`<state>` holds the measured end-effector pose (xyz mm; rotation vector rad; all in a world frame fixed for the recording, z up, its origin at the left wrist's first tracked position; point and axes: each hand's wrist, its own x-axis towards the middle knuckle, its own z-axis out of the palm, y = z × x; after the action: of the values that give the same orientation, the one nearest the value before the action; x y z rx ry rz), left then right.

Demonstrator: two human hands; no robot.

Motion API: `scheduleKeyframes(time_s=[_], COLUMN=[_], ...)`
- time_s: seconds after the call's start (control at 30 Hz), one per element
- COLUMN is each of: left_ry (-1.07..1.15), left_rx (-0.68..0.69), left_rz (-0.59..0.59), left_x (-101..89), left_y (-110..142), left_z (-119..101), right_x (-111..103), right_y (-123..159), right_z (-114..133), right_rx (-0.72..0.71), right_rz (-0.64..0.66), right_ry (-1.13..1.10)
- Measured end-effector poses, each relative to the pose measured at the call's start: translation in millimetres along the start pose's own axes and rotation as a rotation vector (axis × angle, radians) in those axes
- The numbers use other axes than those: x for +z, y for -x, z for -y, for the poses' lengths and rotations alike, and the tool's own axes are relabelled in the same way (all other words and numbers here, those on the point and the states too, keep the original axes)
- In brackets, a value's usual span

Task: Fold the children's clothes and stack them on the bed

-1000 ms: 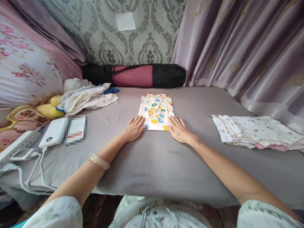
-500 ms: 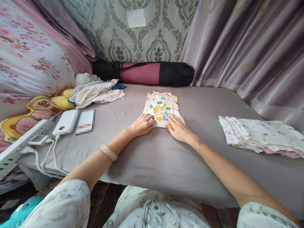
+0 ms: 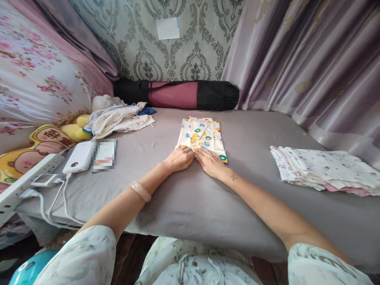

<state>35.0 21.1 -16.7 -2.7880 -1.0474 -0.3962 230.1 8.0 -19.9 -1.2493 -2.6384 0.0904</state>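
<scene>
A small white shirt (image 3: 204, 132) with blue, yellow, green and red prints lies partly folded on the grey bed sheet. My left hand (image 3: 180, 159) is at its near left edge, fingers curled over the cloth and closed on it. Beside it, nearly touching, my right hand (image 3: 211, 163) rests on the near edge. Its fingers stretch out together and lie flat on the fabric. A strip along the near edge is turned up, showing a green ring print at the right corner. The fingers hide the middle of this edge.
Folded printed clothes (image 3: 329, 168) are stacked on the right. Rumpled clothes (image 3: 118, 118) lie at the back left. A rolled mat bag (image 3: 173, 95) lies along the wall. A power bank (image 3: 77, 157), a power strip (image 3: 32, 178) with cables and a blurred packet (image 3: 103, 155) are at left.
The shirt's near edge has been turned up into a strip. My right hand has moved left, close to my left hand, and the left fingers have curled over the edge.
</scene>
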Motion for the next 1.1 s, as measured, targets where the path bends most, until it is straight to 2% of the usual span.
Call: scheduleKeyframes(time_s=[0.17,0.37,0.57,0.83,0.97,1.1], left_ry=[0.032,0.049,0.068,0.088,0.105,0.158], left_rx=[-0.003,-0.091,-0.128,-0.172,-0.135,-0.084], left_rz=[0.026,0.04,0.031,0.019,-0.026,-0.059], left_x=[-4.8,-5.0,-1.0,-10.4,-20.8,-36.9], left_y=[11,36,38,40,48,67], left_z=[10,39,52,47,36,16], right_x=[-4,-13,-16,-25,-35,-48], right_y=[9,31,39,51,66,89], right_z=[-13,-53,-72,-73,-62,-43], right_rx=[-0.006,0.078,0.113,0.163,0.131,0.041], right_rz=[-0.019,-0.006,-0.02,-0.053,-0.053,-0.053], right_ry=[0.028,0.091,0.139,0.172,0.185,0.155])
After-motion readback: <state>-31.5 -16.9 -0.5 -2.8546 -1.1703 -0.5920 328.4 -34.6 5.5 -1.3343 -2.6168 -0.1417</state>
